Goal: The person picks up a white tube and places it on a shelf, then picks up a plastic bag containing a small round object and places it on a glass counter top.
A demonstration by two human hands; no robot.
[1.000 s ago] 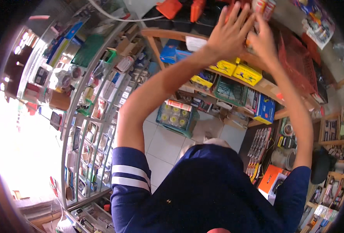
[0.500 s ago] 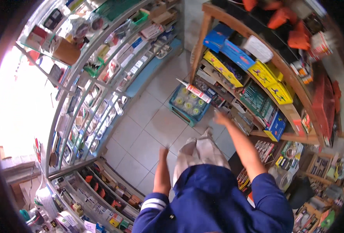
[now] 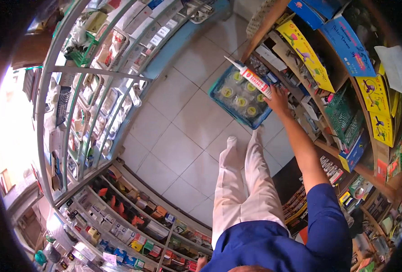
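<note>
A white sealant tube [image 3: 256, 82] with red print and a pointed nozzle lies slantwise over a blue-green plastic crate [image 3: 225, 109]. Inside the crate are several clear round containers [image 3: 241, 101] with yellow-green labels. My right hand [image 3: 279, 100] is at the tube's blunt end, its fingers closed around it; part of the grip is hidden. Of my left hand [image 3: 202, 262], only a small patch shows at the lower edge, beside my shirt, and its fingers cannot be made out.
Wooden shelves [image 3: 307, 109] with yellow and blue boxes [image 3: 306, 56] stand close on the right. Metal-framed glass shelves [image 3: 103, 75] full of small packets rise on the left. A low rack of small goods [image 3: 137, 217] curves along the lower left. My feet [image 3: 232, 141] are near the crate on the tiled floor [image 3: 183, 136].
I have leaned nearer the crate. My right hand has reached forward onto the end of the sealant tube. My left arm has drawn back to the lower edge.
</note>
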